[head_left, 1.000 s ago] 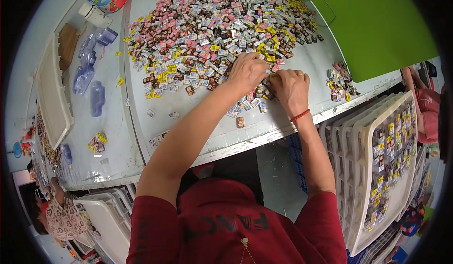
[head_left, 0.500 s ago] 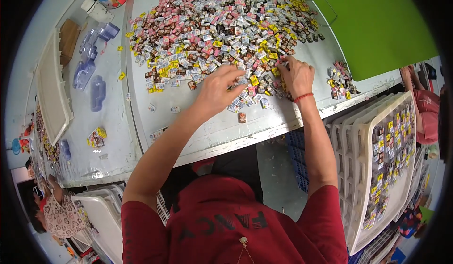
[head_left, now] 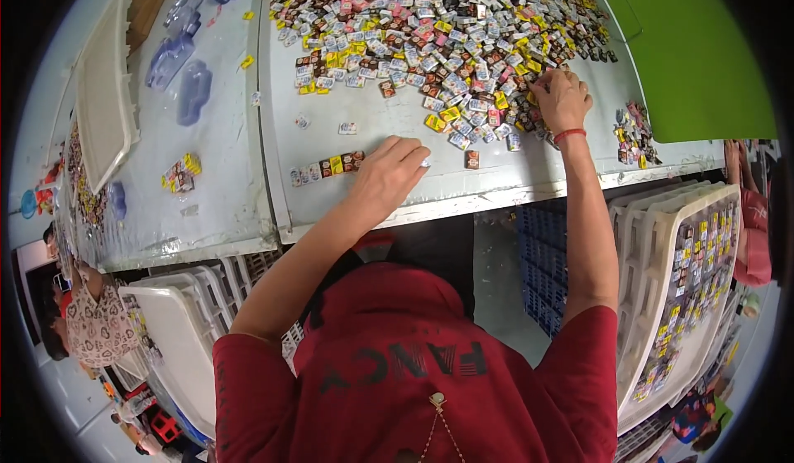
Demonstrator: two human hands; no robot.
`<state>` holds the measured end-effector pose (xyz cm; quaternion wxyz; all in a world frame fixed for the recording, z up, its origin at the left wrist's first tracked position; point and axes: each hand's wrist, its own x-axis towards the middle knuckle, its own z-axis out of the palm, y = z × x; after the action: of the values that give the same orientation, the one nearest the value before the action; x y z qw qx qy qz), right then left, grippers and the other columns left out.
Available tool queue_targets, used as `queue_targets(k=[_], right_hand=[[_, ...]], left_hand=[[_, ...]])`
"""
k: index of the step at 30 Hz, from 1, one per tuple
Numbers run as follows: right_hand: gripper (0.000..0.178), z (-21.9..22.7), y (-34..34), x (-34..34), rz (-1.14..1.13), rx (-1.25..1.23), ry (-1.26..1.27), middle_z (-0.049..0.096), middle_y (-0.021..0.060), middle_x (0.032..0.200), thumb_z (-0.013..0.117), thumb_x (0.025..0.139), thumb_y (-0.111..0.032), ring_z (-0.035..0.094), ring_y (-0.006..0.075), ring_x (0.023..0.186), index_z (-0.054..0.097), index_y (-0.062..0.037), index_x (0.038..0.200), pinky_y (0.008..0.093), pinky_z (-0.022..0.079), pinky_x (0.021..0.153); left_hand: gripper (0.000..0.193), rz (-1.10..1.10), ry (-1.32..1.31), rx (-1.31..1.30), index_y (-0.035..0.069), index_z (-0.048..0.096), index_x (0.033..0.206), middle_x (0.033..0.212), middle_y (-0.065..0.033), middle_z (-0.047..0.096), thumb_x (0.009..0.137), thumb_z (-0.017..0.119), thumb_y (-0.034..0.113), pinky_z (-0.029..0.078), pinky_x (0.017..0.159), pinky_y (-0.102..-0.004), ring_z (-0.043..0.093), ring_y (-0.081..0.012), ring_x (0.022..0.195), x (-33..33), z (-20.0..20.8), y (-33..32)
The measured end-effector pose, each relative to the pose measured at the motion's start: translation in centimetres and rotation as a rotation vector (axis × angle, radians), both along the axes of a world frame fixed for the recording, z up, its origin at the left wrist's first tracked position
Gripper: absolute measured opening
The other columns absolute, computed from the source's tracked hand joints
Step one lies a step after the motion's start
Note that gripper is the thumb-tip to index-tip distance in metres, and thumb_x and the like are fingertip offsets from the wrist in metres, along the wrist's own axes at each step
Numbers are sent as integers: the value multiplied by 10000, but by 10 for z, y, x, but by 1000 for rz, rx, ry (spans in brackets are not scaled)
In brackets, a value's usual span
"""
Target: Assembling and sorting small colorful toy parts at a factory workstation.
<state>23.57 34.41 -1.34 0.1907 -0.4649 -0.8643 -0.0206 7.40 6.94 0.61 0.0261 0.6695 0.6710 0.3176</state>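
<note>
A big pile of small carton-shaped pieces [head_left: 447,41] in white, brown, pink and yellow covers the far part of the table. Low over the near edge, my left hand [head_left: 389,177] is closed with its fingertips together, and a small white piece [head_left: 426,163] shows at them. Just left of it lies a straight row of several pieces [head_left: 327,167], white, brown and yellow, side by side. At the pile's right near edge my right hand [head_left: 565,101] is closed, its thumb and fingers bent down among the pieces. What is between them is hidden.
A small separate heap [head_left: 635,136] lies right, beside a green board [head_left: 703,49]. Clear plastic moulded trays [head_left: 193,91] and a white tray [head_left: 107,91] are on the left. Stacked white crates [head_left: 662,297] stand below right. Other people are at both sides.
My left hand has moved from the pile toward the near left, beside the row, which is now in plain sight. The right hand stays at the pile's edge. The whole view has shifted.
</note>
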Motion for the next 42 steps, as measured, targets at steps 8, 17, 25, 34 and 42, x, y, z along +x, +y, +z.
queue_targets(k=[8,17,25,34,42], right_hand=[[116,12,-26,5,173,183,178,678,58,823,657,819,-117,598,265,825,603,-110,922,403,399,814],[191,29,-113,28,307,-840,292,670,40,823,664,863,-85,602,78,747,634,-8,1035,230,484,666],[313,29,-131,34,513,-472,275,618,154,1141,697,772,-35,658,297,899,623,-3,1075,342,530,768],[273,16,-129,41,577,-251,283,659,135,1018,724,741,-42,628,305,917,649,-18,1002,367,512,799],[269,35,-169,-13,857,-342,334,665,108,989,743,712,-59,615,293,881,665,-53,970,364,484,790]], left_hand=[[228,0,-92,111,27,632,941,965,-92,629,737,716,84,486,794,-367,587,-290,927,12,-19,6],[275,-65,-179,101,39,624,992,997,-82,656,748,727,114,488,821,-356,596,-275,960,22,-21,31],[343,-148,-172,101,37,634,1047,1062,-91,645,729,738,110,483,865,-367,588,-280,992,23,-24,36],[182,-161,-161,140,11,666,933,991,-70,656,784,672,115,486,851,-338,570,-243,977,40,-35,48],[163,41,-98,185,22,649,929,1013,-72,629,776,670,75,482,855,-333,580,-240,974,5,17,-66]])
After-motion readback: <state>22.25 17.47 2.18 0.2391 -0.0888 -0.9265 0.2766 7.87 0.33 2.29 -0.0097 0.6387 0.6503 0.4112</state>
